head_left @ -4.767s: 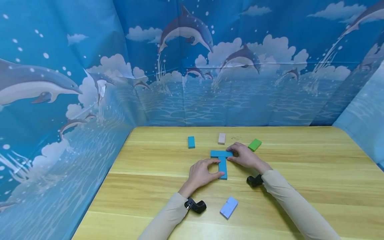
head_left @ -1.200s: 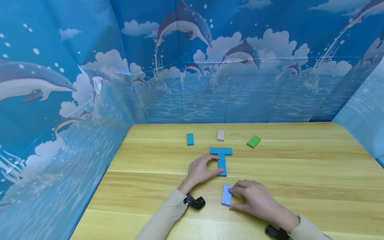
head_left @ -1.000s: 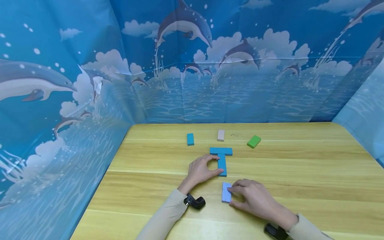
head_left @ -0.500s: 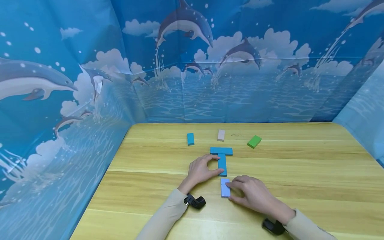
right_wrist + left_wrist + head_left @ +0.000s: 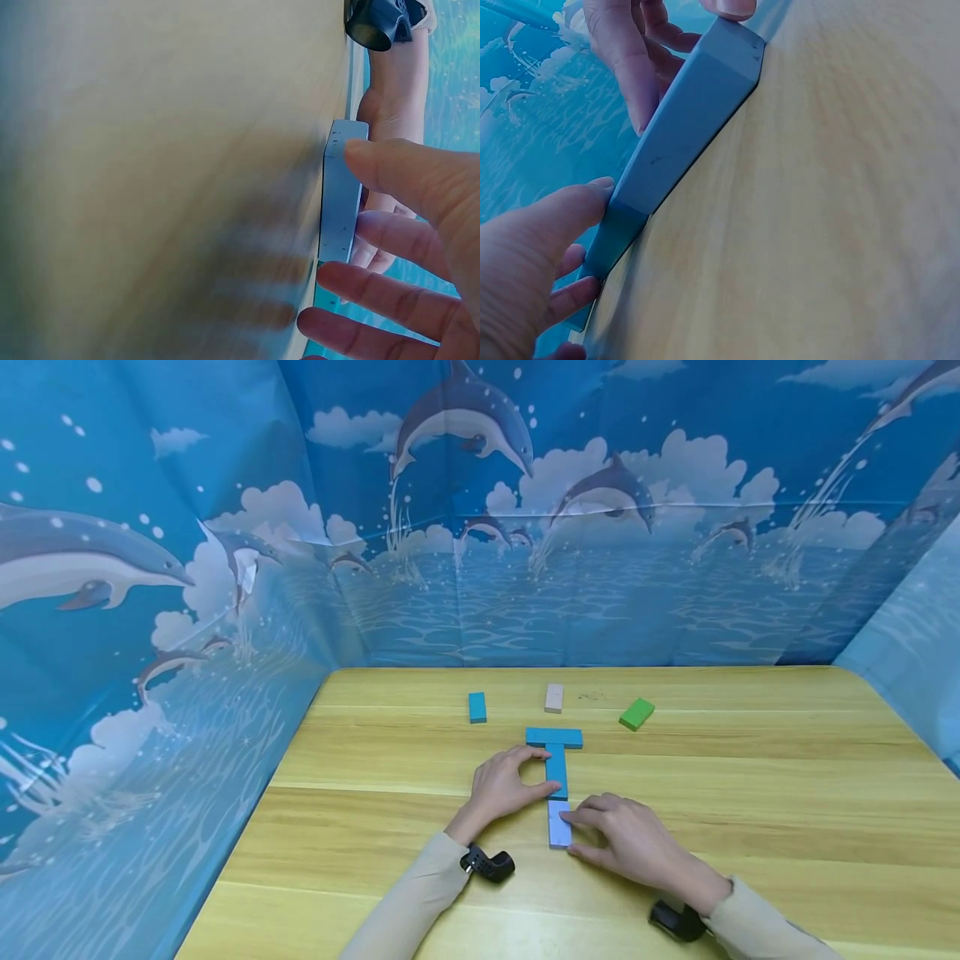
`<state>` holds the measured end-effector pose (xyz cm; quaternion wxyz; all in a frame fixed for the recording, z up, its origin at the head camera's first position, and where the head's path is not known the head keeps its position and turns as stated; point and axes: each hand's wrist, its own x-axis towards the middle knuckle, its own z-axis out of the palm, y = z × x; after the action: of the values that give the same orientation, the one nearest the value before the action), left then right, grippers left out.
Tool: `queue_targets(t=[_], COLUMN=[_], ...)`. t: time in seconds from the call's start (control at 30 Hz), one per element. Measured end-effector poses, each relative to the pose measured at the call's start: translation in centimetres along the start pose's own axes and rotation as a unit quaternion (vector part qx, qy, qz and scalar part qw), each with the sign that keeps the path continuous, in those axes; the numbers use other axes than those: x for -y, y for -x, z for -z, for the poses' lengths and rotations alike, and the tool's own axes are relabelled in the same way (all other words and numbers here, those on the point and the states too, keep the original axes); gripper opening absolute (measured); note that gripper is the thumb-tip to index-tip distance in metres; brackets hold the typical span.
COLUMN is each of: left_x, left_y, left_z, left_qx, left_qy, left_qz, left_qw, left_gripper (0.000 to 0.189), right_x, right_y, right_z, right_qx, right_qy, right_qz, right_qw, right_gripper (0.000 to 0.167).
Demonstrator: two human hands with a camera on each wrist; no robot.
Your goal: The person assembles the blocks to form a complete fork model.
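Note:
Two blue blocks lie flat on the table in a T: a crosswise block (image 5: 553,737) at the back and a lengthwise block (image 5: 556,770) running toward me from its middle. My left hand (image 5: 504,789) holds the lengthwise one, forefinger near its far end and thumb near its close end. A lavender block (image 5: 558,827) continues the line, its far end against the lengthwise block. My right hand (image 5: 633,839) grips the lavender block from the right, thumb at the near corner, forefinger on it. In the left wrist view the lavender block (image 5: 694,112) meets the blue one.
Along the back of the wooden table (image 5: 750,793) lie a short blue block (image 5: 477,707), a pale pinkish block (image 5: 553,698) and a green block (image 5: 637,714) set at an angle. A dolphin-print curtain (image 5: 600,602) hangs behind and at the sides.
My right hand left the crosswise block, took the lavender block, straightened it and slid it away from me, up to the lengthwise block. My left hand has stayed put.

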<state>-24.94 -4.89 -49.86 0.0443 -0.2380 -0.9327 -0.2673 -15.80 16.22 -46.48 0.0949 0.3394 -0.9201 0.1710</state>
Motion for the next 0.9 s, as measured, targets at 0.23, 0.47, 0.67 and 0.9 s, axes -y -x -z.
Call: queue_targets(t=[0.23,0.47,0.67,0.9], left_x=[0.07,0.05,0.11,0.23], left_y=[0.02,-0.03,-0.02,-0.01], left_z=[-0.1,-0.11,-0.14,-0.25], left_qx=[-0.002,-0.004,-0.006,-0.014], left_qy=[-0.002,-0.003,-0.003,-0.001], left_qz=[0.003,0.002,0.0,-0.008], left_qw=[1.0,1.0,1.0,0.9999], left_gripper=[0.053,0.052,0.053,0.053], right_x=[-0.05,-0.13,-0.23,-0.27], right_y=[-0.14,-0.21,-0.28,-0.31], right_z=[-0.25,-0.38,-0.5,-0.48], right_qx=[-0.007,-0.01,-0.015,-0.015], right_qy=[0.002,0.003,0.006,0.006], right_qz=[-0.003,-0.002,-0.002,-0.002], right_qw=[1.0,0.9999,0.9999,0.9999], right_gripper=[0.038,0.038,0.038,0.038])
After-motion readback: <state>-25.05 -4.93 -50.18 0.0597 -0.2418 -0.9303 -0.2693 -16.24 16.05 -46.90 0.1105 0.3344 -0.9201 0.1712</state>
